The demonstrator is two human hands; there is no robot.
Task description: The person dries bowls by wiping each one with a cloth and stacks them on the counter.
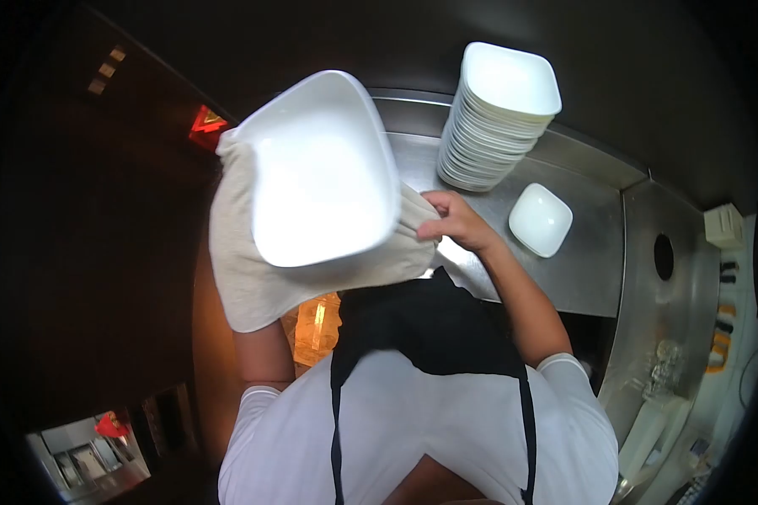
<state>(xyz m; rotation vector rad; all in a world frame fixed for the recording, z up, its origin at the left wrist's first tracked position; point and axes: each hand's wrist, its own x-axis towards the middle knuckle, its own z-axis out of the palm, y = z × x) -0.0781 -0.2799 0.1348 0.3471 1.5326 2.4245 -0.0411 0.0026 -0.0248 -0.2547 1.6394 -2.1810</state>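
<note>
A large white square bowl (324, 168) with rounded corners is held up at left centre, its inside facing me. A beige cloth (244, 295) lies behind and around its lower sides. My left forearm (265, 353) runs up under the cloth; the hand itself is hidden, with the bowl borne on that side through the cloth. With thumb and fingers closed, my right hand (453, 220) grips the cloth's right end beside the bowl. On the steel counter (585, 269) a smaller white bowl (541, 220) sits right of my right hand.
A tall, slightly leaning stack of white square bowls (497, 118) stands at the back of the counter. The steel panel (661, 295) at right has a round dark hole. Beyond it are a white box (723, 225) and a shelf with small items. A dark wall borders the left.
</note>
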